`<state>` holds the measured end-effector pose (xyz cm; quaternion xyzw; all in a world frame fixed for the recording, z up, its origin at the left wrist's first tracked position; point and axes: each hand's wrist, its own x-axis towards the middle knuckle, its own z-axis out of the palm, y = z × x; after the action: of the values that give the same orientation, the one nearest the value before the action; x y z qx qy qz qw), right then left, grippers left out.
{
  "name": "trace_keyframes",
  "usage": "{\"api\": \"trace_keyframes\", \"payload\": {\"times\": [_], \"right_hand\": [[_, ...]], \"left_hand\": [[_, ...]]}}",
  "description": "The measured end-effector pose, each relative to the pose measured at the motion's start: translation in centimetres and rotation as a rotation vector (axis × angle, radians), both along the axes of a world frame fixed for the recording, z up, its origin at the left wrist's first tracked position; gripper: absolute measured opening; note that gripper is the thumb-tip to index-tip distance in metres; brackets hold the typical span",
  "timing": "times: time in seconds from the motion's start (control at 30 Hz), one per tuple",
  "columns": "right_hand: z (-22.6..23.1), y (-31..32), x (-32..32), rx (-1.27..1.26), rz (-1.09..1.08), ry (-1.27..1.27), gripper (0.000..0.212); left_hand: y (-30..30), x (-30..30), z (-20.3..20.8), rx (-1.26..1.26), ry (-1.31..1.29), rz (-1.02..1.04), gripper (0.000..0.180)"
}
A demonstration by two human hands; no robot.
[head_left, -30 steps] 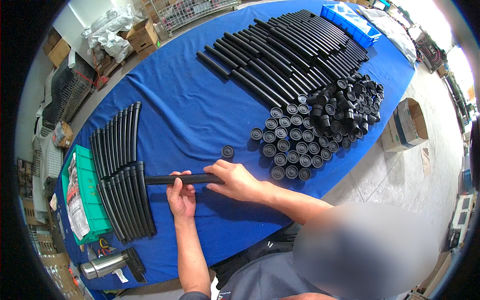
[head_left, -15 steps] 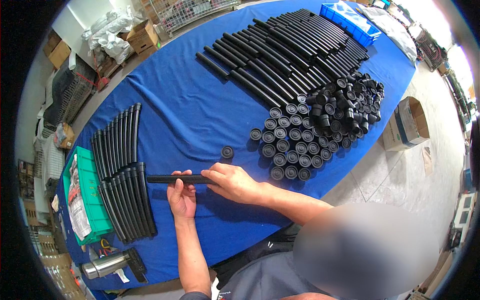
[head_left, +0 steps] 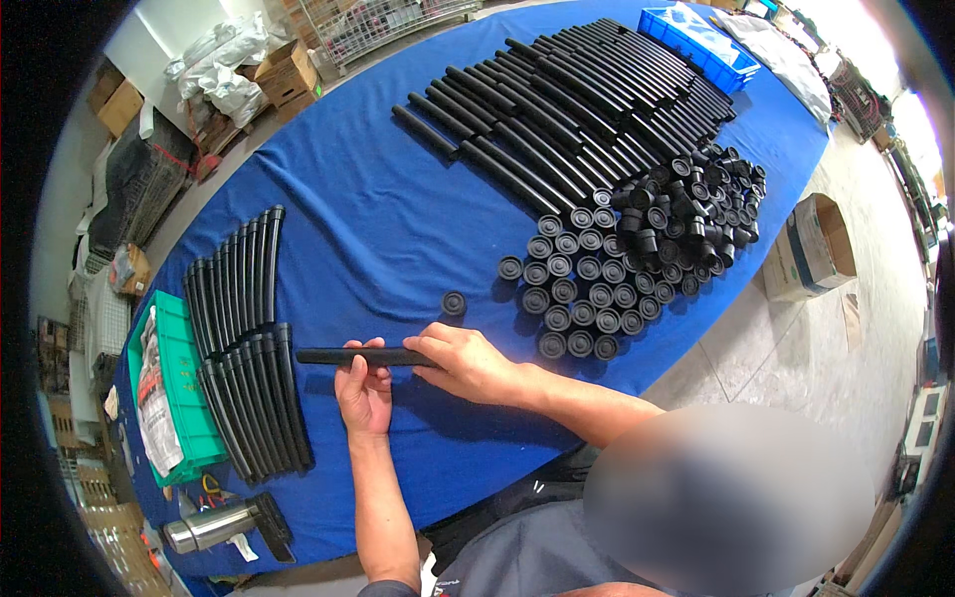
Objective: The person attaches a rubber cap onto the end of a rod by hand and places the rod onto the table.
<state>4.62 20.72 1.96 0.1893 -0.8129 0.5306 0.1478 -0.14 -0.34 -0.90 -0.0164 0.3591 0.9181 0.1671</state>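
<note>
A: Head view first. What is the biggest thing there?

B: A long table under a blue cloth [head_left: 378, 219], running from lower left to upper right. Nearly everything lies on it.

A: And on the cloth?

B: At the far end, a wide bank of long black tubes [head_left: 587, 109], laid side by side on a slant. Beyond them sits a blue plastic bin [head_left: 701, 40]. Nearer, a heap of black round caps [head_left: 637, 249], loose and jumbled at the right, set in rough rows toward the person. One single cap [head_left: 454, 303] lies apart from that heap, on bare cloth just beyond the hands.

A: What is on the left?

B: Two batches of black tubes [head_left: 244, 338], one behind the other, lined up closely. Left of them is a green tray [head_left: 164, 398] with printed paper in it. At the near corner lies a steel flask [head_left: 214, 524].

A: Off the table?

B: An open cardboard box [head_left: 811, 259] on the floor at the right, more boxes and bags at the upper left.

A: Now the hands.

B: Both are on one black tube [head_left: 363, 356], which lies level just over the cloth, between the left batches and the cap rows. The left hand [head_left: 365, 396] pinches it from below near its middle, fingers curled up round it. The right hand [head_left: 468, 363] is closed over its right end, covering that end.
</note>
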Motion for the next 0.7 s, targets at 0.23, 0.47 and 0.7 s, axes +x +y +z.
{"api": "trace_keyframes", "payload": {"times": [0.23,0.47,0.7], "right_hand": [[-0.3,0.3,-0.2,-0.034,0.040,-0.099,0.039],[-0.1,-0.1,0.0,0.019,0.012,0.043,0.036],[-0.2,0.2,0.0,-0.048,0.065,-0.028,0.039]], "left_hand": [[-0.3,-0.1,-0.4,0.037,0.058,-0.028,0.024],[-0.5,-0.3,-1.0,0.005,0.027,-0.008,0.022],[-0.9,-0.3,-0.9,0.070,0.067,-0.069,0.023]]}}
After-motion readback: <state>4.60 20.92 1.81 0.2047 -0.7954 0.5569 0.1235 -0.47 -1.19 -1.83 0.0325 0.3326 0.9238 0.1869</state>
